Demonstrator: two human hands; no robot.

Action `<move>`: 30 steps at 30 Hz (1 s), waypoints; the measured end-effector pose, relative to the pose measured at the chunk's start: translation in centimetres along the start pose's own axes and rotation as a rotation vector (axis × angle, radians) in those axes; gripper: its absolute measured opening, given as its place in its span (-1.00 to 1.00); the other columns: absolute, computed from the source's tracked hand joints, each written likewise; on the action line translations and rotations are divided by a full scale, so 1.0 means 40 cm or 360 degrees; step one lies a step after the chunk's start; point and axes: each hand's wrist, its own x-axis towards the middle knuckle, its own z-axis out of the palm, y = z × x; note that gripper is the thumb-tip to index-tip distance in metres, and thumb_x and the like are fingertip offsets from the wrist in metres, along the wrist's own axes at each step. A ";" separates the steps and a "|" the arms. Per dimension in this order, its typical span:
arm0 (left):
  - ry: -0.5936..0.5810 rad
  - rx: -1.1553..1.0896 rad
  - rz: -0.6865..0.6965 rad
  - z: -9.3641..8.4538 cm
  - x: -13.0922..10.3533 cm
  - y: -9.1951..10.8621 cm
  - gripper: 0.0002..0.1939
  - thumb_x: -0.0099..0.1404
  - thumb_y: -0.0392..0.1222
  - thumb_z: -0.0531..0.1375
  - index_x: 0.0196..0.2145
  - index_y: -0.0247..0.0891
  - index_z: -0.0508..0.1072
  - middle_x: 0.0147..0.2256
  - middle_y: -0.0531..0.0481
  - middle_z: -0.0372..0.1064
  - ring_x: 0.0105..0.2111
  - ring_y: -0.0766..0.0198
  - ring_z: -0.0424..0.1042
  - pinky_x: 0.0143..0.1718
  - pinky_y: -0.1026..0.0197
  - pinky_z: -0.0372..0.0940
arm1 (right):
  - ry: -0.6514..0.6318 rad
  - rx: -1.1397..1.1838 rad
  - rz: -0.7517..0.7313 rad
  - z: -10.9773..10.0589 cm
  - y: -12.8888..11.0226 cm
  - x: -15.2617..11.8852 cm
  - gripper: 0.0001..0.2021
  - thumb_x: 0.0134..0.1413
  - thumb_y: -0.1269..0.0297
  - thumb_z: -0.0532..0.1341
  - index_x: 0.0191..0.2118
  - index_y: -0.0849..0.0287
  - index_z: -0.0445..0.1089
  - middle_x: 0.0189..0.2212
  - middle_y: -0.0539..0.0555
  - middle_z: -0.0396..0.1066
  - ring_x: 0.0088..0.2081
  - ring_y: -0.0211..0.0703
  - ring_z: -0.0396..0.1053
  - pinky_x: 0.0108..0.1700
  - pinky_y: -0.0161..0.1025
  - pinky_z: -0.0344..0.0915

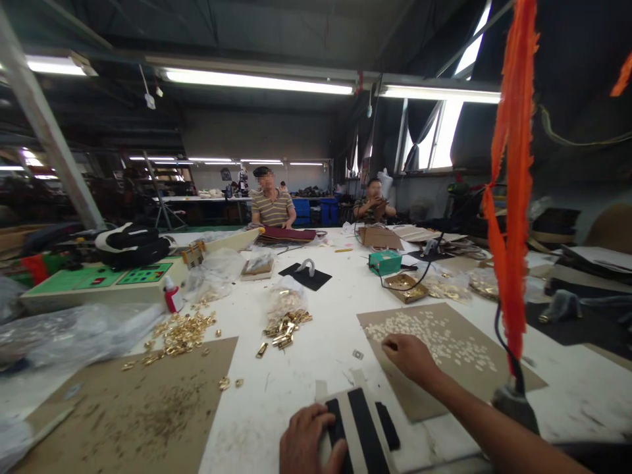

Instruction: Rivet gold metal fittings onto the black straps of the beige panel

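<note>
Closest in the head view, the left hand point(311, 440) rests with thumb and fingers apart at the left one of two long, flat black strips point(367, 421) on a pale cream panel point(350, 429). Ahead and to the right, the right hand point(407, 357) is above a brown cardboard sheet point(417, 398), its fingers curled inward, small cream-coloured pieces point(412, 326) scattered just beyond them; whether they grip one I cannot tell. Steadying the strips while reaching among the pieces seems the step in hand, calling next for a fine pinch.
</note>
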 end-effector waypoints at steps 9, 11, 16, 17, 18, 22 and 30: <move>-0.0117 -0.0199 -0.0180 -0.066 0.009 0.107 -0.70 0.23 -0.25 0.38 -0.07 -0.15 0.53 0.06 -0.04 0.48 0.13 0.01 0.34 0.16 -0.12 0.20 | -0.0568 0.0894 -0.0268 0.052 -0.206 -0.171 -0.84 0.14 0.25 0.24 -0.30 0.15 0.57 -0.42 -0.04 0.53 -0.33 -0.20 0.44 -0.23 -0.31 0.24; -0.0118 -0.0205 -0.0184 -0.064 0.007 0.108 -0.69 0.22 -0.26 0.39 -0.07 -0.15 0.52 0.05 -0.02 0.48 0.13 0.02 0.34 0.15 -0.10 0.20 | -0.0664 0.0863 -0.0336 0.073 -0.217 -0.170 -0.84 0.17 0.26 0.22 -0.28 0.15 0.56 -0.37 -0.04 0.54 -0.28 -0.20 0.44 -0.20 -0.30 0.22; -0.0129 -0.0231 -0.0214 -0.061 0.001 0.102 -0.71 0.24 -0.23 0.39 -0.08 -0.13 0.51 0.05 0.01 0.48 0.13 0.04 0.33 0.15 -0.09 0.19 | -0.0785 0.0670 -0.0380 0.096 -0.225 -0.163 -0.82 0.24 0.25 0.18 -0.27 0.16 0.53 -0.32 0.00 0.52 -0.24 -0.18 0.41 -0.16 -0.28 0.18; -0.0131 -0.0235 -0.0215 -0.061 0.002 0.101 -0.72 0.25 -0.22 0.38 -0.08 -0.12 0.51 0.04 0.01 0.48 0.13 0.04 0.33 0.15 -0.09 0.19 | -0.0793 0.0625 -0.0380 0.097 -0.228 -0.164 -0.82 0.24 0.24 0.18 -0.27 0.16 0.52 -0.31 0.01 0.52 -0.23 -0.17 0.40 -0.16 -0.28 0.17; -0.0131 -0.0240 -0.0213 -0.061 0.003 0.100 -0.73 0.25 -0.21 0.38 -0.08 -0.12 0.51 0.04 0.01 0.48 0.13 0.04 0.33 0.15 -0.09 0.18 | -0.0797 0.0581 -0.0380 0.098 -0.231 -0.166 -0.82 0.23 0.25 0.18 -0.28 0.16 0.52 -0.30 0.02 0.51 -0.22 -0.17 0.39 -0.16 -0.28 0.16; -0.0125 -0.0243 -0.0201 -0.061 0.005 0.096 -0.73 0.26 -0.23 0.36 -0.07 -0.12 0.51 0.06 -0.01 0.47 0.14 0.03 0.33 0.16 -0.09 0.19 | -0.0763 0.0464 -0.0343 0.103 -0.246 -0.175 -0.86 0.17 0.29 0.20 -0.32 0.17 0.51 -0.31 0.03 0.51 -0.23 -0.18 0.38 -0.18 -0.28 0.14; -0.0074 -0.0118 -0.0052 -0.013 -0.012 0.018 -0.69 0.23 -0.10 0.37 -0.05 -0.05 0.57 0.07 -0.02 0.50 0.12 -0.02 0.41 0.11 -0.12 0.33 | -0.0691 0.0394 -0.0147 0.111 -0.275 -0.155 -0.87 -0.08 0.37 0.24 -0.38 0.12 0.55 -0.38 -0.02 0.55 -0.31 -0.21 0.41 -0.29 -0.31 0.09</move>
